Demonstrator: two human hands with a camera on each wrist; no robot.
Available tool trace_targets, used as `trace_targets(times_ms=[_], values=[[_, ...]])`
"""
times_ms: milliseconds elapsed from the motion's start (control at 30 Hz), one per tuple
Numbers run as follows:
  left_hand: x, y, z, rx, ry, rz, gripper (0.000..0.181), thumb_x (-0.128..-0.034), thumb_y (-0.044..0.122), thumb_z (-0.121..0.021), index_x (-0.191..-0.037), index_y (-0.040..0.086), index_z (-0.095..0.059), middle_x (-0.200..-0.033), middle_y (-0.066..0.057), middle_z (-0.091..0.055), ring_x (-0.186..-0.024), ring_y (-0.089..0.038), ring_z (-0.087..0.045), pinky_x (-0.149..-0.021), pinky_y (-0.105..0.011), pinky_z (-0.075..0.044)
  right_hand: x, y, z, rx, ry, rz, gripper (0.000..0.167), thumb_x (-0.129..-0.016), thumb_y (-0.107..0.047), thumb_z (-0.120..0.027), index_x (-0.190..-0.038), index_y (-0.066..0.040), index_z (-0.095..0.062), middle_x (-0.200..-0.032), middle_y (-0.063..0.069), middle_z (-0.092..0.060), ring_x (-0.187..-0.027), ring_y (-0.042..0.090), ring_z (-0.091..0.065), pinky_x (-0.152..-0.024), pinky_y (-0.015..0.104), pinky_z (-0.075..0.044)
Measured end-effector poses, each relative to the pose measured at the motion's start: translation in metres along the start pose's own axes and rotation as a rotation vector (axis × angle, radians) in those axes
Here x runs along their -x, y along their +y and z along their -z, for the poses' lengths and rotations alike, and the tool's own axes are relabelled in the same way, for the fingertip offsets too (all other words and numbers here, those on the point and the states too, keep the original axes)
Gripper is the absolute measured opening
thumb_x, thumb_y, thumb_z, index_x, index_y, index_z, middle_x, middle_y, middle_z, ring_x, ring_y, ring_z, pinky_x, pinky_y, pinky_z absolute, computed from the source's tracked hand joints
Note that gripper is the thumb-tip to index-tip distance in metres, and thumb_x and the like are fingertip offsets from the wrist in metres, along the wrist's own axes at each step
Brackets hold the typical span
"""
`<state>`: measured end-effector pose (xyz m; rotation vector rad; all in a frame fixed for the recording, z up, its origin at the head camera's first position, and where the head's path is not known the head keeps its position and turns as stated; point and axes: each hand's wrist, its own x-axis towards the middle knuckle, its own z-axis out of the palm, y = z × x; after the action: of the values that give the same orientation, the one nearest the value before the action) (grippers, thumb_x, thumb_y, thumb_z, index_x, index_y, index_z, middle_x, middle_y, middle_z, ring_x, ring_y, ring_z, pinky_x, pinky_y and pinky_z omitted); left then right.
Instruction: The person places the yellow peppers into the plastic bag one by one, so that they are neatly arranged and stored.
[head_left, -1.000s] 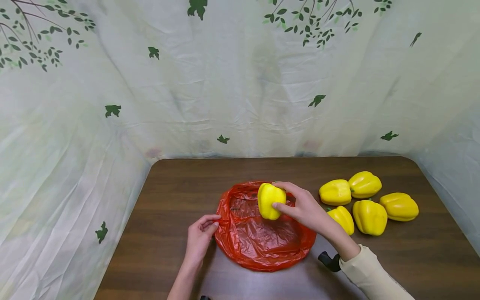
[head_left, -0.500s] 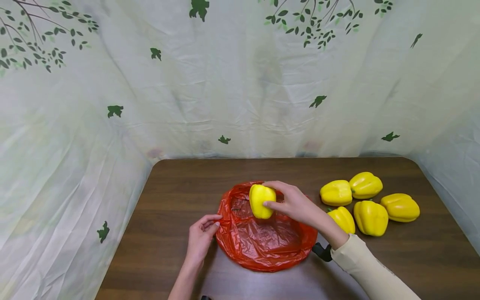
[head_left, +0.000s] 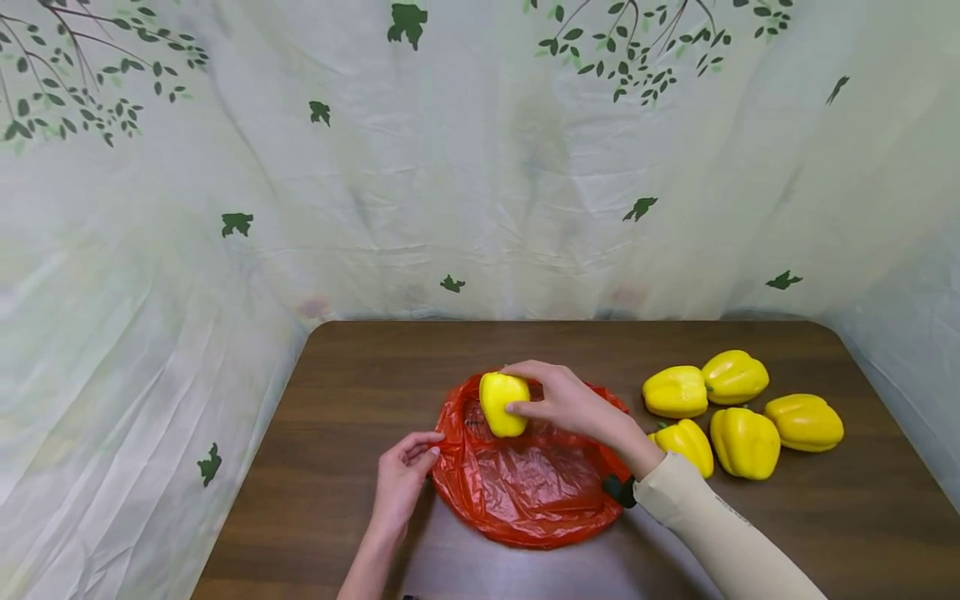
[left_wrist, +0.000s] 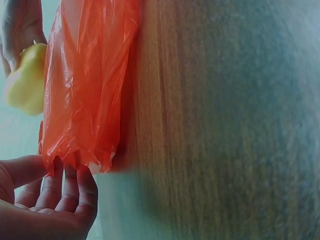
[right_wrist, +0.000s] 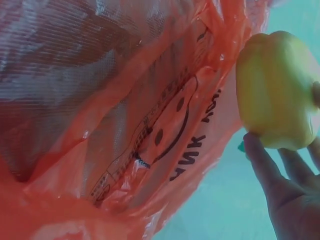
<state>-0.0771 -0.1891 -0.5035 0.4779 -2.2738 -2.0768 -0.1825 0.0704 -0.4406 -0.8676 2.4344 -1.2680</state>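
A red plastic bag [head_left: 525, 500] stands on the table with its mouth spread wide, facing up. My left hand [head_left: 401, 475] pinches the bag's left rim between thumb and fingers, as the left wrist view also shows. Above the bag's opening, toward its far left side, my right hand [head_left: 566, 404] grips a yellow bell pepper [head_left: 504, 405] between thumb and fingers. The right wrist view has this pepper [right_wrist: 277, 90] at the right, beside the bag's printed wall [right_wrist: 165, 130]. Inside the bag I make out only creased plastic.
Several yellow bell peppers [head_left: 745, 443] lie grouped on the right side of the brown wooden table [head_left: 375, 358]. A pale cloth [head_left: 480, 167] with leaf prints hangs behind the table and along its sides. A black strap [head_left: 619, 492] shows under the right wrist.
My right hand has moved left over the bag's opening, carrying the yellow bell pepper. My left hand keeps its pinch on the rim. The head view has shifted slightly.
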Motion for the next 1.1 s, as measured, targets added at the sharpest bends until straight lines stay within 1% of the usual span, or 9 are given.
trace_targets(times_ms=[167,267,367,467,600,700,767,933,1100], values=[[-0.001,-0.001,0.001,-0.007,-0.003,0.009,0.020,-0.0913,-0.005,-0.060,-0.108,-0.001,-0.071,-0.102,-0.015,-0.068,-0.083,-0.020,-0.064,-0.068,-0.024,-0.053,-0.011,0.003,-0.005,0.004,-0.047,0.013,0.049,-0.088,-0.023,-0.076,-0.133,-0.015,-0.060,-0.123,-0.003,-0.062,-0.105,0.016,-0.057,-0.092,0.040,-0.050],[0.000,-0.002,0.000,-0.005,-0.004,0.006,0.020,-0.0912,-0.005,-0.060,-0.107,-0.001,-0.071,-0.102,-0.015,-0.068,-0.082,-0.020,-0.063,-0.066,-0.024,-0.053,-0.016,0.006,-0.008,0.011,-0.070,0.005,0.049,-0.088,-0.024,-0.076,-0.134,-0.016,-0.060,-0.124,-0.003,-0.062,-0.104,0.016,-0.057,-0.090,0.039,-0.051],[0.000,-0.001,-0.001,-0.010,-0.003,0.003,0.020,-0.0913,-0.005,-0.060,-0.107,-0.001,-0.071,-0.101,-0.014,-0.068,-0.080,-0.020,-0.062,-0.065,-0.024,-0.052,-0.020,0.011,-0.012,0.044,-0.084,-0.006,0.049,-0.087,-0.026,-0.076,-0.134,-0.019,-0.061,-0.121,-0.004,-0.062,-0.102,0.016,-0.055,-0.088,0.036,-0.050],[0.000,-0.001,-0.002,-0.017,-0.002,0.003,0.020,-0.0913,-0.005,-0.060,-0.106,-0.001,-0.071,-0.101,-0.014,-0.068,-0.081,-0.020,-0.063,-0.066,-0.024,-0.053,-0.024,0.016,-0.015,0.082,-0.099,-0.017,0.049,-0.087,-0.029,-0.076,-0.133,-0.022,-0.061,-0.118,-0.006,-0.061,-0.100,0.016,-0.054,-0.086,0.034,-0.049],[0.001,-0.001,-0.003,-0.016,-0.003,0.000,0.019,-0.0911,-0.006,-0.060,-0.107,-0.002,-0.071,-0.102,-0.014,-0.067,-0.083,-0.020,-0.062,-0.068,-0.024,-0.053,-0.027,0.019,-0.021,0.085,-0.124,-0.037,0.049,-0.086,-0.029,-0.076,-0.132,-0.020,-0.061,-0.116,-0.007,-0.062,-0.097,0.016,-0.055,-0.086,0.033,-0.049],[0.001,-0.002,-0.004,-0.014,-0.004,-0.002,0.019,-0.0908,-0.006,-0.060,-0.106,-0.002,-0.071,-0.102,-0.014,-0.067,-0.082,-0.019,-0.061,-0.066,-0.023,-0.052,-0.028,0.019,-0.025,0.096,-0.115,-0.042,0.050,-0.086,-0.026,-0.077,-0.133,-0.017,-0.060,-0.120,-0.005,-0.061,-0.099,0.014,-0.056,-0.089,0.033,-0.050],[0.001,-0.002,-0.004,-0.016,-0.002,-0.003,0.019,-0.0906,-0.006,-0.060,-0.106,-0.001,-0.071,-0.101,-0.014,-0.068,-0.081,-0.019,-0.061,-0.066,-0.023,-0.051,-0.029,0.019,-0.027,0.105,-0.093,-0.027,0.050,-0.086,-0.024,-0.077,-0.132,-0.015,-0.059,-0.123,-0.003,-0.061,-0.102,0.015,-0.056,-0.091,0.034,-0.050],[0.002,-0.003,-0.004,-0.030,-0.003,-0.005,0.019,-0.0909,-0.005,-0.061,-0.106,-0.002,-0.071,-0.102,-0.015,-0.068,-0.080,-0.018,-0.061,-0.064,-0.023,-0.050,-0.031,0.020,-0.033,0.106,-0.054,-0.021,0.045,-0.086,-0.023,-0.077,-0.128,-0.017,-0.060,-0.121,-0.004,-0.060,-0.103,0.014,-0.055,-0.092,0.033,-0.049],[0.002,-0.003,-0.003,-0.034,-0.003,0.005,0.019,-0.0913,-0.004,-0.061,-0.107,-0.001,-0.071,-0.103,-0.014,-0.068,-0.081,-0.018,-0.061,-0.066,-0.023,-0.051,-0.031,0.021,-0.036,0.069,-0.029,-0.065,0.043,-0.086,-0.026,-0.077,-0.125,-0.020,-0.062,-0.117,-0.007,-0.060,-0.101,0.015,-0.057,-0.089,0.033,-0.050]])
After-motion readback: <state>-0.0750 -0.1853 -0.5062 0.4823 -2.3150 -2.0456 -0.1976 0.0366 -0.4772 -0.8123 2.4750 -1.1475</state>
